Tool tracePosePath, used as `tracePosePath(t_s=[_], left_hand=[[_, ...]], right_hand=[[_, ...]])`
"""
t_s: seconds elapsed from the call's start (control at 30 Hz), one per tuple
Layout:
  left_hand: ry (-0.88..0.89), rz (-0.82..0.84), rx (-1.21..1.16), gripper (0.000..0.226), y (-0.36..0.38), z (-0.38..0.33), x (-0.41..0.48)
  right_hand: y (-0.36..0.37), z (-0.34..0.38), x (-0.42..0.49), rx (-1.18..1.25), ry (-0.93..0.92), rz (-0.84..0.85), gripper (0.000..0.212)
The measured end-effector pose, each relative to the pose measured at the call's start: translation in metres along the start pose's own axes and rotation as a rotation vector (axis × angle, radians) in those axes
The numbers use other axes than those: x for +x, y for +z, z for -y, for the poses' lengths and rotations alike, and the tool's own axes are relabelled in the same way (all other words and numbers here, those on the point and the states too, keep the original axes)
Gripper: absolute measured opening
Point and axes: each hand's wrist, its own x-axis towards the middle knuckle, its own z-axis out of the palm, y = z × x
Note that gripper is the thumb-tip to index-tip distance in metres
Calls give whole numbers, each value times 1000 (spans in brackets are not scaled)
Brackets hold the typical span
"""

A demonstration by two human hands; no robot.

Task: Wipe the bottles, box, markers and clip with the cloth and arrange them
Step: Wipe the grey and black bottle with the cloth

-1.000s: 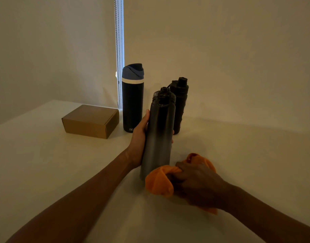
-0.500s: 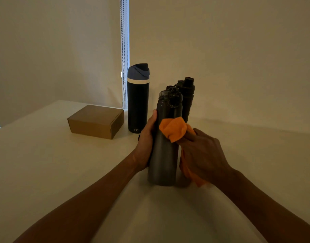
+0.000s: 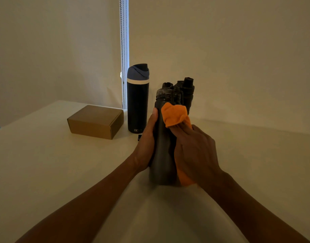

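Wiping of the first bottle. The grey bottle (image 3: 162, 155) stands upright at the centre of the desk (image 3: 45, 163); whether its base touches the desk cannot be told. The left hand (image 3: 147, 146) grips the bottle's left flank, thumb laid up along the body. The right hand (image 3: 194, 151) clutches the orange cloth (image 3: 175, 114) and presses a bunched fold of it against the bottle's shoulder, just below the cap; a tail of cloth hangs down the bottle's right side to its base.

Behind the grey bottle and to its left stands the blue-lidded bottle (image 3: 137, 106). Directly behind it, partly hidden, is the black bottle (image 3: 187, 92). The cardboard box (image 3: 96, 121) lies farther to its left, beyond the blue-lidded bottle. A small dark object (image 3: 139, 137) shows just left of the grey bottle, beside the left hand's knuckles. It may be the clip, but it is too small to tell. No markers are in view.

Judged stage: early, with one bottle under the cloth and the other items apparently waiting. The next move likely calls for the cap and neck ridges to be wiped. The left hand must hold firm so that the tall, narrow bottle does not tip against the black bottle behind it.
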Motion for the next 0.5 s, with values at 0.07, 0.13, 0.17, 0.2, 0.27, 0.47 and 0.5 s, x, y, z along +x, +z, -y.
tracePosePath(t_s=[0.07,0.13,0.17,0.2,0.27,0.47,0.5], left_hand=[[-11,20,-5,59,0,1,0],[-13,9,7,50,2,0,-1],[-20,16,4,46,3,-1,-1],[-31,20,1,44,3,0,-1],[-42,12,9,45,2,1,-2],[-36,-51,33,52,2,-1,-6],[-43,-58,48,56,2,0,-6]], right_hand=[[-3,4,-1,46,49,68,62],[-6,3,-3,170,166,90,68],[-7,4,-4,233,195,90,66],[-8,3,-6,293,233,64,63],[-11,2,-8,304,262,55,47],[-15,-13,-1,387,312,16,36],[-14,-18,1,388,340,3,33]])
